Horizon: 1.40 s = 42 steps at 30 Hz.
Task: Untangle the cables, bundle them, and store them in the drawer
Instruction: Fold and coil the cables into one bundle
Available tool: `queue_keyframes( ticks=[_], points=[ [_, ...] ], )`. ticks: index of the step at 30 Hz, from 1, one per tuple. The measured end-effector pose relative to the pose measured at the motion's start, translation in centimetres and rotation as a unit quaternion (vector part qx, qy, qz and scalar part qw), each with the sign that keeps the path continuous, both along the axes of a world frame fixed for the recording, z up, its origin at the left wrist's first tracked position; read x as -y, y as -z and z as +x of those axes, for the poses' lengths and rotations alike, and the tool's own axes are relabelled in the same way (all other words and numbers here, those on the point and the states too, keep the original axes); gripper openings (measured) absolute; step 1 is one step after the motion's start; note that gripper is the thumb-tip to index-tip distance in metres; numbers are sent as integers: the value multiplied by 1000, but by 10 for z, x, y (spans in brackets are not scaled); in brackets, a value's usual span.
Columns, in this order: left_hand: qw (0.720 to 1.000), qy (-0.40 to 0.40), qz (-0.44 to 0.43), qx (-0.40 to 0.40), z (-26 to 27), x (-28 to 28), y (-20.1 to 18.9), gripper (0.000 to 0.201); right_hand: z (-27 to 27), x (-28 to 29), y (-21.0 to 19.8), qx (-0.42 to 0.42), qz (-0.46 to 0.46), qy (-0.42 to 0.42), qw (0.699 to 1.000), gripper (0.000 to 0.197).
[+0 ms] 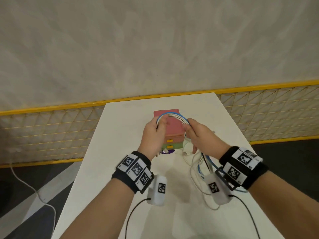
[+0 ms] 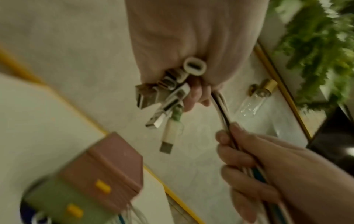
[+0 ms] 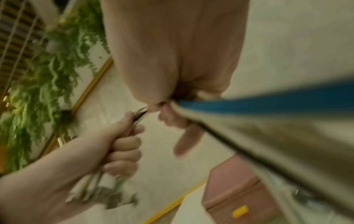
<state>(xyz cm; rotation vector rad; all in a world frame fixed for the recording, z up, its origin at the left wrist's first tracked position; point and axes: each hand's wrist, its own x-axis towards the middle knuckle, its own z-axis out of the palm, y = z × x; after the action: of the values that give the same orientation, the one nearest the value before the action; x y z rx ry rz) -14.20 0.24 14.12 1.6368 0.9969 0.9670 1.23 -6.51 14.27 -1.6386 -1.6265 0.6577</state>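
Only wrist-side: plug ends [image 2: 166, 97] bunched.

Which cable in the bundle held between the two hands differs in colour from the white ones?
The blue cable, arching over the pink drawer box from left hand to right hand. The other strands there look white.

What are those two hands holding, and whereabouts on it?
A bunch of cables. The left hand grips them just behind their plug ends; the right hand grips the same strands farther along, the rest trailing onto the table.
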Motion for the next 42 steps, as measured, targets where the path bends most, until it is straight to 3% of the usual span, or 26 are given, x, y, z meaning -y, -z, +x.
queue_keyframes(
  ticks=[4, 8, 11, 13, 16, 18, 21, 23, 26, 29, 32, 35, 38, 42],
  points=[
    [997, 11, -45, 55, 15, 17, -10, 22, -20, -7, 7, -1, 35, 42, 999, 24],
    [996, -17, -36, 76, 24, 23, -12, 33, -30, -13, 13, 36, 14, 12, 999, 23],
    [991, -40, -85, 99, 27, 23, -17, 34, -34, -14, 4, 43, 56, 2, 998, 19],
    [987, -67, -96, 110, 24, 17, -18, 37, -37, -11, -4, 26, 69, -12, 997, 18],
    [991, -118, -27, 58, 20, 10, -18, 37, -38, -6, -6, 14, 60, -50, 997, 29],
    [982, -173, -19, 72, 15, 3, -20, 35, -35, -1, 0, 0, 54, -75, 996, 36],
    [962, -238, -53, 127, -1, -15, -28, 36, -30, 12, 13, -39, 17, -98, 994, 22],
    [959, -227, -47, 164, -8, -21, -33, 34, -32, 19, 22, -84, -24, -105, 991, 14],
    [968, -156, -11, 197, -9, -13, -38, 46, -34, 19, 30, -128, -53, -113, 984, 19],
    [966, -118, -3, 229, -13, -8, -41, 43, -24, 19, 30, -145, -78, -122, 979, 26],
    [980, -115, 25, 163, -25, -12, -40, 25, -6, 20, 31, -120, -93, -113, 982, 31],
    [996, -36, 78, 15, -33, -10, -34, 10, 7, 17, 19, -69, -39, -91, 993, 42],
    [989, 53, 63, -120, -28, 1, -29, 29, 10, 8, 4, -16, -3, -74, 997, 45],
    [978, 149, -26, -144, -19, 13, -24, 39, 7, -2, -7, 51, 6, -63, 997, 24]
  ],
)
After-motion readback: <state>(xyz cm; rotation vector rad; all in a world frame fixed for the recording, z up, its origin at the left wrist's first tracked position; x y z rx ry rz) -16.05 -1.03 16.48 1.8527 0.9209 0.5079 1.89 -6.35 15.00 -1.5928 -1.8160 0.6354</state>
